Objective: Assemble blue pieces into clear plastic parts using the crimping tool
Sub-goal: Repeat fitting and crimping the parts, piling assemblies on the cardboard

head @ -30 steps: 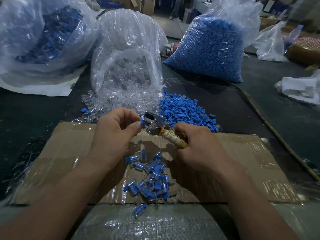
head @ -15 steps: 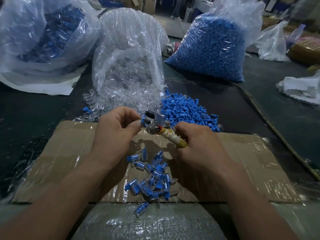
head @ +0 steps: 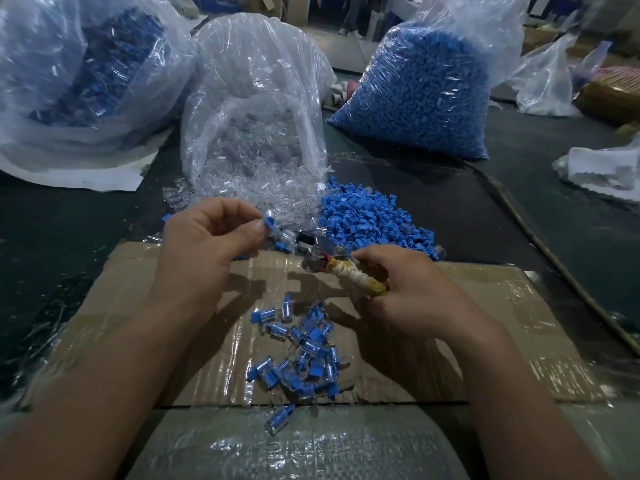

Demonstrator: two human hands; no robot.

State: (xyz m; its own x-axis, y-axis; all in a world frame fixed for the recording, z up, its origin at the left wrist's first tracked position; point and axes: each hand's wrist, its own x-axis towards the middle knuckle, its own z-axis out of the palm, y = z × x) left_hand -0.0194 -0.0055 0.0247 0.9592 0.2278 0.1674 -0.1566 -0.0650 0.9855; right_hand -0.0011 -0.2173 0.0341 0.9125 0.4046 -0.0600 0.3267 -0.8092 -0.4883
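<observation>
**Pinched piece could slip before it lands**

At centre left I see the left hand [head: 207, 240], its grip closed to a fingertip pinch on one blue-capped clear part [head: 272, 227], held above the cardboard [head: 138, 289]. A slack pinch could flick it into the loose clear parts [head: 249, 188] behind. Right of centre, the right hand [head: 405, 292] wraps the crimping tool [head: 332, 268]. I cannot tell how its jaws stand, and they might nip a finger.
</observation>
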